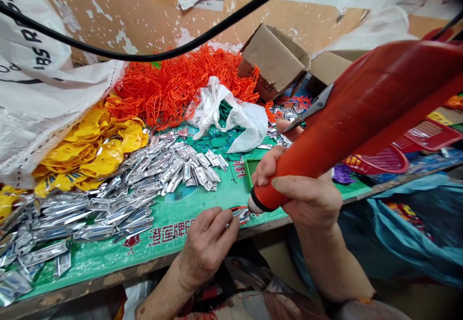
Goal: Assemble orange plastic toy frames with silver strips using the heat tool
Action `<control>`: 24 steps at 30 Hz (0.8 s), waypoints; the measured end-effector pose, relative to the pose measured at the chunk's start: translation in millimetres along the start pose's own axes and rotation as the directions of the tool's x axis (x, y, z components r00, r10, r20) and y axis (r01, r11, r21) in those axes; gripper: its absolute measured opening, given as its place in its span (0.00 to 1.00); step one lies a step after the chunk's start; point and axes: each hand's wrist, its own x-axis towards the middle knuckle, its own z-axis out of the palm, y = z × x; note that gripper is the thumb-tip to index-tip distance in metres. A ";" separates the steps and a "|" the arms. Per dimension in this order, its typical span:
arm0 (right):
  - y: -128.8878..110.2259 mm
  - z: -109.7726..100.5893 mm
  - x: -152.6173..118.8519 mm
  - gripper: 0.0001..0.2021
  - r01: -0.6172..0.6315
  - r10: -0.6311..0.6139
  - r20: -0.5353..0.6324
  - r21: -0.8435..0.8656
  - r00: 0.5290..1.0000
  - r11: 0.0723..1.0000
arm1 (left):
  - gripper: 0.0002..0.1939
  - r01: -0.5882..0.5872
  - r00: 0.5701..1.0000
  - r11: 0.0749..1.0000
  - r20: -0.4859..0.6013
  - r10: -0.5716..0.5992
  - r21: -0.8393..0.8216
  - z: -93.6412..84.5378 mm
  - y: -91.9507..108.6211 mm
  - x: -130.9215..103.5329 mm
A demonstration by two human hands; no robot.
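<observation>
My right hand [307, 194] is wrapped round a large red electric screwdriver [325, 122], which slants down to the left. Its tip meets a small metal piece with some orange on it [241, 213] near the table's front edge. My left hand [211, 233] pinches the left end of that piece, and its fingertips hide part of it. Left of my hands lies a wide heap of silvery metal blades [130, 189] on the green table cover [173, 214].
Yellow plastic parts [97, 156] lie by a white sack [43, 83] at left. Behind are tangled orange parts [173, 83], a white bag [249, 122] with green pieces and a cardboard box [271, 62]. Red baskets [379, 160] stand right. A black cable [188, 45] crosses above.
</observation>
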 end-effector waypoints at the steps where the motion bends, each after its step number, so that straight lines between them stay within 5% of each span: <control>1: 0.2 -0.3 0.1 0.07 0.002 -0.002 0.000 0.000 1.000 1.000 | 0.12 0.001 1.000 1.000 0.003 -0.001 -0.002 -0.1 0.2 0.2; 14: 9.1 -1.3 1.2 0.07 -0.049 0.061 0.077 -0.152 0.995 0.987 | 0.10 -0.001 1.000 1.000 0.001 0.001 0.012 5.9 0.5 -5.1; 24: 16.6 3.3 9.3 0.09 -0.078 0.086 0.170 -0.050 0.982 0.996 | 0.11 0.023 1.000 0.998 0.019 -0.022 -0.061 7.5 -5.3 -14.1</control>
